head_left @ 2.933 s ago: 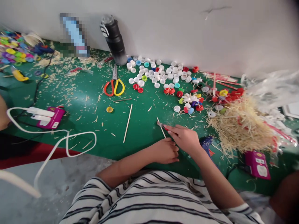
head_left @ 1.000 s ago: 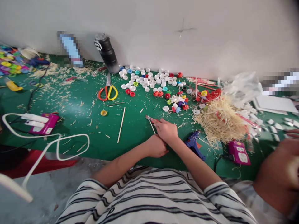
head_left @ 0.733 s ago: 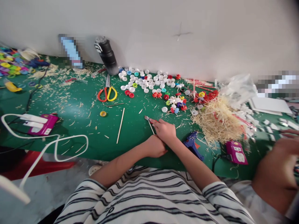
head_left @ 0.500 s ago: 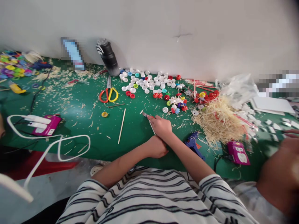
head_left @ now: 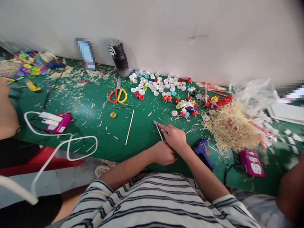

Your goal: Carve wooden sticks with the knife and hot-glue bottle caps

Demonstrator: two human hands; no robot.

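My right hand (head_left: 176, 137) is closed around a small knife with a flat metal blade (head_left: 155, 122), its index finger stretched along it. The knife's handle is mostly hidden in the fingers. Just below, my left hand (head_left: 164, 154) is closed on a thin wooden stick (head_left: 160, 133), which slants up under the blade. Both hands are close together, with the right wrist touching the left knuckles. To their left lies another thin wooden stick (head_left: 129, 127) on the green table (head_left: 142, 148).
Orange-and-yellow scissors (head_left: 118, 95), a yellow cap (head_left: 113, 115) and many bottle caps (head_left: 163, 85) lie beyond. A black bottle (head_left: 119, 60) stands by the wall. Right are a blue glue gun (head_left: 203, 152) and wood shavings (head_left: 235, 126); left, a white cable (head_left: 68, 139). Other people sit both sides.
The view has turned slightly left, so the scene sits farther right. My right hand and the knife have drawn back a little towards my body. Another person's arm now shows at far left.
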